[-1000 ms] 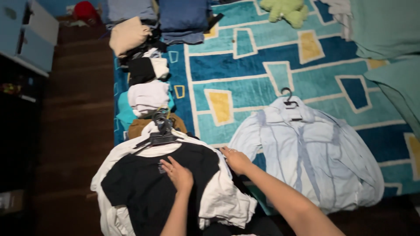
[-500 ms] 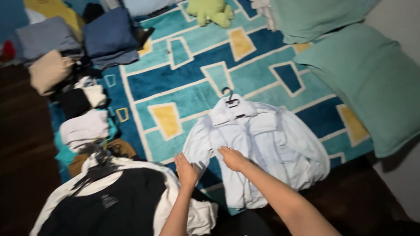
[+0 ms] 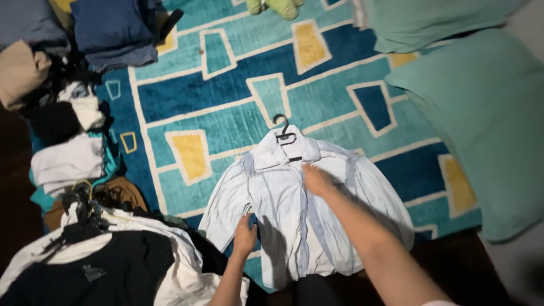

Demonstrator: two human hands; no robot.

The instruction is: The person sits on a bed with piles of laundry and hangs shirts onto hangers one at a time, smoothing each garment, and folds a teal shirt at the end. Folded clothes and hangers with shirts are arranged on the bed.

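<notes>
A pale blue button shirt (image 3: 283,209) on a dark hanger (image 3: 283,134) lies spread flat on the patterned rug (image 3: 226,96). My right hand (image 3: 318,179) rests palm down on the shirt's chest, just below the collar. My left hand (image 3: 245,237) touches the shirt's lower left sleeve edge, fingers slightly apart. Neither hand holds anything that I can see.
A heap of hung garments, a black tee (image 3: 90,275) over white ones, lies at the lower left. Folded clothes stacks (image 3: 68,164) line the rug's left edge. Teal pillows (image 3: 481,113) sit at the right, a green plush toy (image 3: 277,7) at the top.
Both hands left the black tee pile and moved right onto the pale blue shirt. The right hand slid up toward the collar. The view swung right.
</notes>
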